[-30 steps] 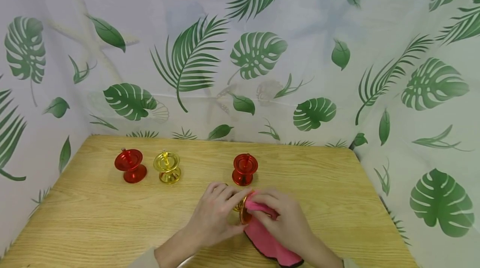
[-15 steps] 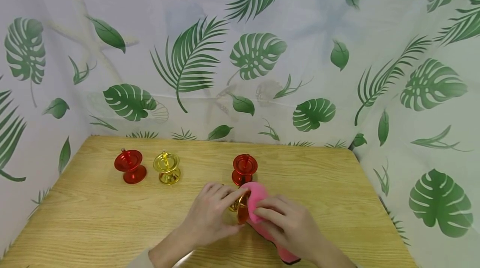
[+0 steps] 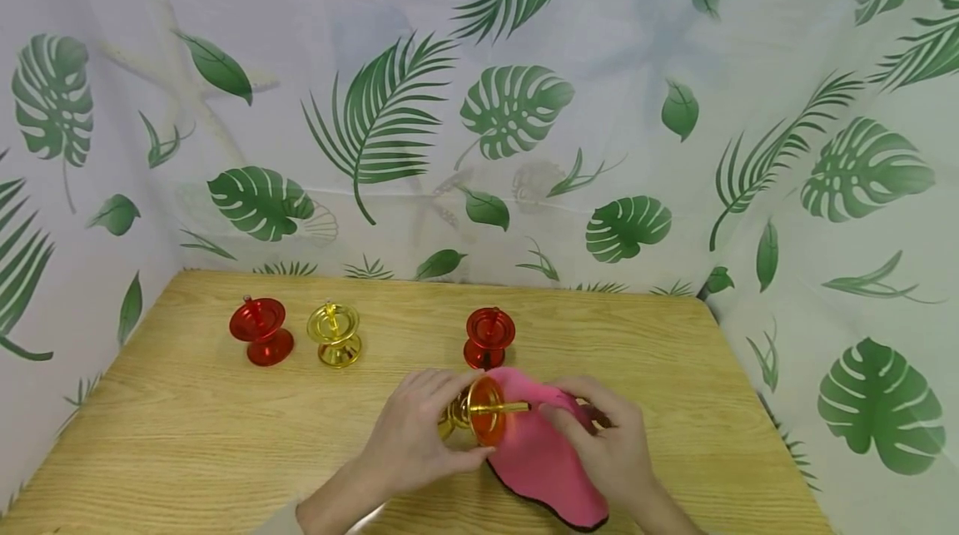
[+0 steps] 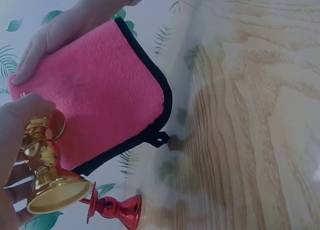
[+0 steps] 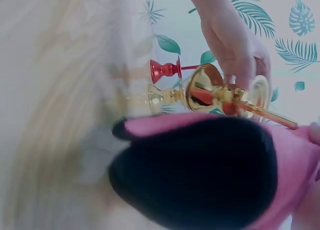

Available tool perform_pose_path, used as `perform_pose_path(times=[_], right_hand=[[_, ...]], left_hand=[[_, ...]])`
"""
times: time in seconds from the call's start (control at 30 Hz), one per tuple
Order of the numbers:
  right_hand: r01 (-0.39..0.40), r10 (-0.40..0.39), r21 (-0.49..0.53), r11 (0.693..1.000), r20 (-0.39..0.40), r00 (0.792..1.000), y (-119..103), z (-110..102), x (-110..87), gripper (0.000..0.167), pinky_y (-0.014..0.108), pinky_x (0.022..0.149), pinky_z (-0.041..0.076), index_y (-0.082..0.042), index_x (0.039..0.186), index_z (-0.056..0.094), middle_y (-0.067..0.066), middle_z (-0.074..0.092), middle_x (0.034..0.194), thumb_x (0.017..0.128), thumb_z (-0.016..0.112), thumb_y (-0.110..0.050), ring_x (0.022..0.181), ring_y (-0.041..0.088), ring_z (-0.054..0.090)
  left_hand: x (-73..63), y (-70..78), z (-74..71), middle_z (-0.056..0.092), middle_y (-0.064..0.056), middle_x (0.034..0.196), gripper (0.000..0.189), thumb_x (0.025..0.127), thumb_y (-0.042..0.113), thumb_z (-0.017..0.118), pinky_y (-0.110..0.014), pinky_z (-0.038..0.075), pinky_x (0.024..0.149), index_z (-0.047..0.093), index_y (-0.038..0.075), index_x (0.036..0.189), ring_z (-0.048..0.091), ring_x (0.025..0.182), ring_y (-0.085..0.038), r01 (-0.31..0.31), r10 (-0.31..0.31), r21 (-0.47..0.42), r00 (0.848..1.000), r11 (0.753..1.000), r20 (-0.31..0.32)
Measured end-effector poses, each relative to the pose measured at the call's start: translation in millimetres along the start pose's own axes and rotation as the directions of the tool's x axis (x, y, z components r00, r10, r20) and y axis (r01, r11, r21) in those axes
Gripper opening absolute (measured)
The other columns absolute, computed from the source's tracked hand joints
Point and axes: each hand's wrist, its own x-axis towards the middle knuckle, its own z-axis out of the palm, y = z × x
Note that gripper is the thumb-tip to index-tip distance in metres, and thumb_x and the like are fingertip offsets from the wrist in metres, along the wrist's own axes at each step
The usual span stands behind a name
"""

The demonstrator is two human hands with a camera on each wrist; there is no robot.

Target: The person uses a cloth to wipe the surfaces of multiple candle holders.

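Observation:
My left hand [image 3: 412, 439] grips a shiny gold candle holder [image 3: 490, 435] that lies tipped on its side, its dish and long centre spike facing right. In the left wrist view, the round base of this candle holder [image 4: 57, 195] shows, with fingers around the stem. A pink cloth [image 3: 543, 464] with black edging hangs from my right hand [image 3: 614, 443], pinched between thumb and fingers just right of the spike. Part of the cloth lies behind the dish in the head view. From the right wrist, the spike of the candle holder [image 5: 270, 116] points toward the cloth [image 5: 295, 150].
At the back left of the wooden table [image 3: 637, 352] stand a red candle holder [image 3: 268, 345] and a gold candle holder [image 3: 339, 349]. Another red candle holder [image 3: 487, 335] stands just beyond my hands. A leaf-print curtain [image 3: 419, 260] encloses the back and sides.
The cloth was bunched against the dish; my right hand has drawn it off to the right and it hangs more spread out. The dish and spike now show, turned more toward the camera.

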Motion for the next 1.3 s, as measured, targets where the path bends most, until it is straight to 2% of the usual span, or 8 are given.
perform_pose_path(times=[0.13, 0.27, 0.47, 0.67, 0.83, 1.07, 1.17, 1.3], right_hand=[[0.005, -0.003, 0.04, 0.999, -0.07, 0.998, 7.8, 6.8, -3.8, 0.033, 0.017, 0.052, 0.047, -0.004, 0.103, 0.076, -0.01, 0.075, 0.093, 0.081, 0.075, 0.021, 0.063, -0.003, 0.05], [0.131, -0.128, 0.058, 0.99, -0.04, 0.991, 13.3, 14.7, -7.1, 0.039, 0.015, 0.056, 0.05, -0.003, 0.107, 0.076, 0.005, 0.077, 0.094, 0.079, 0.076, 0.023, 0.067, 0.0, 0.056], [0.289, -0.288, -0.067, 0.955, 0.018, 0.957, 14.9, 24.9, -10.9, 0.017, 0.013, 0.086, 0.058, -0.004, 0.112, 0.078, 0.014, 0.078, 0.099, 0.095, 0.077, -0.007, 0.092, 0.014, 0.075], [0.355, -0.351, -0.13, 0.926, 0.057, 0.935, 10.3, 32.7, -11.4, 0.019, 0.013, 0.091, 0.057, -0.006, 0.112, 0.079, 0.009, 0.081, 0.099, 0.095, 0.078, -0.014, 0.09, 0.017, 0.077], [0.294, -0.285, -0.113, 0.949, 0.089, 0.954, 2.4, 34.5, -8.4, 0.026, 0.014, 0.086, 0.059, -0.007, 0.109, 0.079, 0.009, 0.082, 0.098, 0.085, 0.083, 0.002, 0.087, 0.017, 0.079], [0.114, -0.108, -0.082, 0.99, 0.07, 0.992, -9.8, 33.5, -4.1, 0.026, 0.013, 0.083, 0.06, -0.008, 0.112, 0.079, 0.011, 0.082, 0.103, 0.087, 0.082, 0.0, 0.093, 0.014, 0.079], [0.203, -0.194, -0.116, 0.972, 0.084, 0.977, -9.9, 32.6, -3.3, 0.027, 0.013, 0.086, 0.059, -0.007, 0.113, 0.079, 0.011, 0.082, 0.102, 0.087, 0.082, 0.001, 0.093, 0.016, 0.079], [0.387, -0.369, -0.209, 0.898, 0.12, 0.922, -4.1, 30.0, -4.5, 0.016, 0.016, 0.085, 0.06, -0.005, 0.11, 0.078, 0.01, 0.08, 0.098, 0.1, 0.073, -0.015, 0.087, 0.019, 0.079]], left_hand=[[0.4, 3.7, 0.1, 0.078, 0.004, 0.116, 0.079, 0.068, 0.043, 0.097, -0.036, 0.06, 0.093, 0.068, 0.015, 0.136, 0.072, 0.107, -0.013, 0.098, -0.098, -0.067, 0.995, 0.993, 0.008], [2.3, 6.4, 0.6, 0.078, 0.003, 0.119, 0.077, 0.068, 0.041, 0.097, -0.035, 0.062, 0.09, 0.068, 0.015, 0.135, 0.073, 0.108, -0.014, 0.134, -0.135, -0.099, 0.991, 0.986, -0.004], [7.8, 9.9, 1.3, 0.078, 0.001, 0.119, 0.078, 0.068, 0.04, 0.096, -0.033, 0.062, 0.087, 0.068, 0.012, 0.135, 0.072, 0.104, -0.014, 0.099, -0.101, -0.076, 0.995, 0.992, -0.023], [11.4, 8.6, 4.4, 0.078, 0.001, 0.11, 0.085, 0.06, 0.038, 0.1, -0.032, 0.059, 0.087, 0.069, 0.01, 0.134, 0.07, 0.098, -0.014, -0.009, 0.011, 0.042, 0.999, 0.999, -0.035], [12.2, 7.7, 7.9, 0.076, 0.003, 0.103, 0.087, 0.057, 0.039, 0.101, -0.033, 0.058, 0.088, 0.07, 0.01, 0.132, 0.068, 0.095, -0.014, -0.11, 0.119, 0.177, 0.992, 0.978, -0.043], [14.3, 9.9, 7.7, 0.074, 0.004, 0.099, 0.077, 0.06, 0.029, 0.097, -0.033, 0.058, 0.086, 0.071, 0.01, 0.129, 0.067, 0.091, -0.015, -0.149, 0.172, 0.246, 0.983, 0.958, -0.071], [15.4, 9.8, 5.3, 0.075, 0.002, 0.099, 0.078, 0.059, 0.027, 0.097, -0.033, 0.058, 0.087, 0.07, 0.009, 0.131, 0.067, 0.091, -0.016, -0.137, 0.154, 0.211, 0.986, 0.968, -0.065], [15.7, 9.2, 1.3, 0.077, 0.002, 0.102, 0.08, 0.061, 0.028, 0.098, -0.034, 0.058, 0.088, 0.069, 0.009, 0.133, 0.066, 0.094, -0.015, -0.093, 0.098, 0.13, 0.995, 0.987, -0.029]])
